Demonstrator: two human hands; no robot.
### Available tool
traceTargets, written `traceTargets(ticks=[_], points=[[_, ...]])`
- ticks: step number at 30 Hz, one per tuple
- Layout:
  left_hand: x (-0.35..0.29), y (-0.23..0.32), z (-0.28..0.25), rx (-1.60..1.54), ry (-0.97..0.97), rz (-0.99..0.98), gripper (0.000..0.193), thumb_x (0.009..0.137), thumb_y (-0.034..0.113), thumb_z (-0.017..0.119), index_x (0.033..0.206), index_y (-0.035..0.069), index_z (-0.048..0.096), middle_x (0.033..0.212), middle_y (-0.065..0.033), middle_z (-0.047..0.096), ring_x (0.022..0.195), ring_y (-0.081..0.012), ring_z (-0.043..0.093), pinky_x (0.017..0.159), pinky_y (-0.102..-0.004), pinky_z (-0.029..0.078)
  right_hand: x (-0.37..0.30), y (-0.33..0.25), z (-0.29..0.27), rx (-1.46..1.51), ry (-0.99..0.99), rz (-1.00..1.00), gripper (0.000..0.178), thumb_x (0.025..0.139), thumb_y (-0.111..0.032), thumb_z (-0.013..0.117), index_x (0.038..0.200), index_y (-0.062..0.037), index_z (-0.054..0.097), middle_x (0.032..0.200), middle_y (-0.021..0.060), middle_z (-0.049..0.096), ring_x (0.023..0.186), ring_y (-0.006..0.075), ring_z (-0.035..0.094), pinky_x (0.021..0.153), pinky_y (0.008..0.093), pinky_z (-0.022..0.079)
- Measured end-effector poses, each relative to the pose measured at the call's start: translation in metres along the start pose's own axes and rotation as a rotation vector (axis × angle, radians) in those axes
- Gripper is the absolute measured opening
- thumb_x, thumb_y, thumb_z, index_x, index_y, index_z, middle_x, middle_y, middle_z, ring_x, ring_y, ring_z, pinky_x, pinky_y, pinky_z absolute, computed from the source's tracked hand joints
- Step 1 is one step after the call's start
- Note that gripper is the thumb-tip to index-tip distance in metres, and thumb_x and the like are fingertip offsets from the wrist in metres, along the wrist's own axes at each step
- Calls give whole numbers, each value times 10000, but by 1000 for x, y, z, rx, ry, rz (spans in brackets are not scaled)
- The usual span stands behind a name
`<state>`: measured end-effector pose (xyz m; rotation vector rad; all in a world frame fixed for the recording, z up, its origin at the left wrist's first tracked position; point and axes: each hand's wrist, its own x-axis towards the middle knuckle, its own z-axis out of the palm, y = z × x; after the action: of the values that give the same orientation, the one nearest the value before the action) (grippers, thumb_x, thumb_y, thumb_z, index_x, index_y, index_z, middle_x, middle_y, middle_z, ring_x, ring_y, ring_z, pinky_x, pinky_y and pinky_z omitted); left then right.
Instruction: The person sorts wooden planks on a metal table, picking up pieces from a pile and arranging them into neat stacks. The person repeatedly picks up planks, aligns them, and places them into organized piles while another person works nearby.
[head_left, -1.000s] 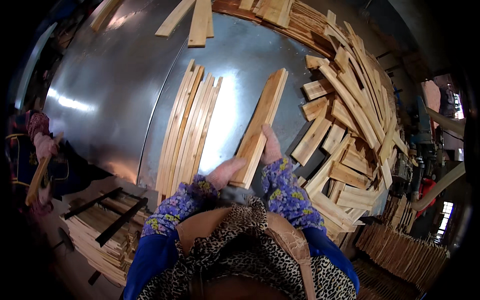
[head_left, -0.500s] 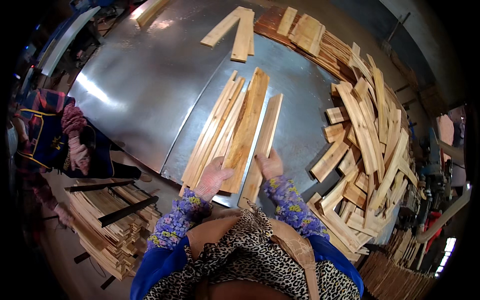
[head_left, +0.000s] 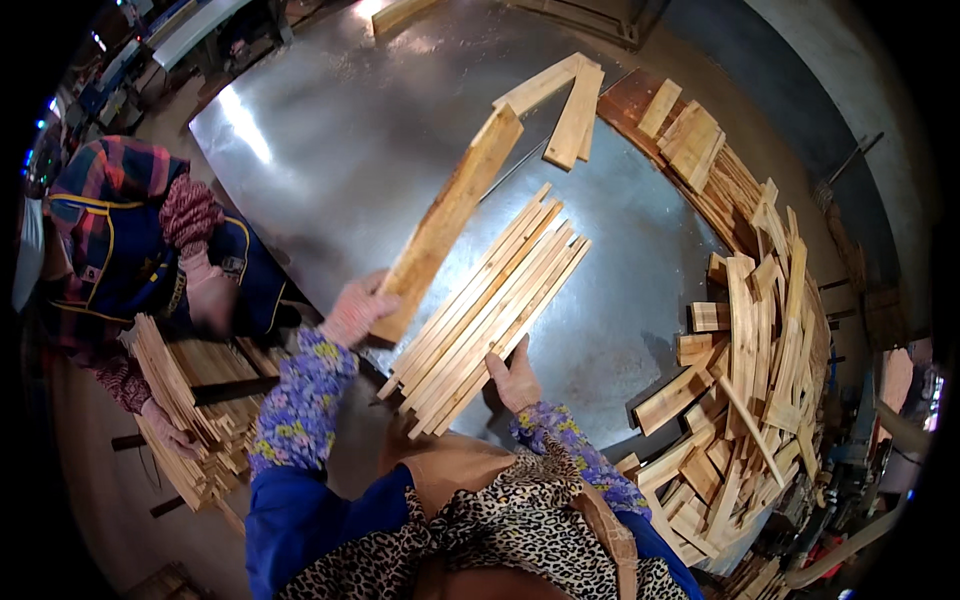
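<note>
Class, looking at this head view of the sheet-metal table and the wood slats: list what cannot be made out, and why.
- Left hand palm: hidden behind the wide plank it grips.
- Lower slats in the row: covered by the upper ones.
- Table's near edge: blocked by the person's sleeves.
- Right-side pile: bent and blurred at the fisheye rim.

One plank [head_left: 447,222] lifted in my left hand [head_left: 355,308]; roughly eight slats [head_left: 490,310] by my right hand [head_left: 517,377]; two boards [head_left: 560,100] at the table's [head_left: 330,150] far edge.

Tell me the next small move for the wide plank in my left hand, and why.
Probably swing the wide plank clear to the left: the left hand holds it lifted above the sheet-metal table, while the right hand steadies the row of thin slats.
</note>
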<state>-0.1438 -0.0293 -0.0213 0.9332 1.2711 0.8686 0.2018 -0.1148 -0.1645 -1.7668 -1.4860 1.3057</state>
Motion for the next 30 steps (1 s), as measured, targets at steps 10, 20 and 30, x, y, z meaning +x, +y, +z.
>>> traceTargets(ticks=[10, 20, 30], points=[[54, -121, -101, 322, 321, 72, 581, 1036, 168, 709, 1509, -123, 535, 1445, -236, 687, 1272, -302, 690, 1085, -394, 544, -56, 31, -133, 208, 206, 221, 829, 1036, -517, 691, 1628, 21, 474, 1518, 270, 647, 1408, 380, 628, 1187, 408, 478], [72, -39, 150, 713, 153, 447, 669, 1070, 347, 665, 1562, -82, 521, 1510, -250, 623, 1396, -338, 604, 1159, -417, 489, -205, 142, -407, -798, 1325, 862, 913, 813, -439, 885, 1533, -61, 470, 1214, 257, 685, 1224, 467, 640, 1073, 551, 522], [33, -84, 453, 253, -632, -16, 773, 1004, 357, 694, 1610, -70, 475, 1531, -230, 626, 1357, -276, 609, 1175, -363, 455, -184, 124, -314, 413, 898, 521, 748, 937, -389, 761, 1568, -49, 548, 1441, 325, 643, 1333, 460, 616, 1135, 508, 473]])
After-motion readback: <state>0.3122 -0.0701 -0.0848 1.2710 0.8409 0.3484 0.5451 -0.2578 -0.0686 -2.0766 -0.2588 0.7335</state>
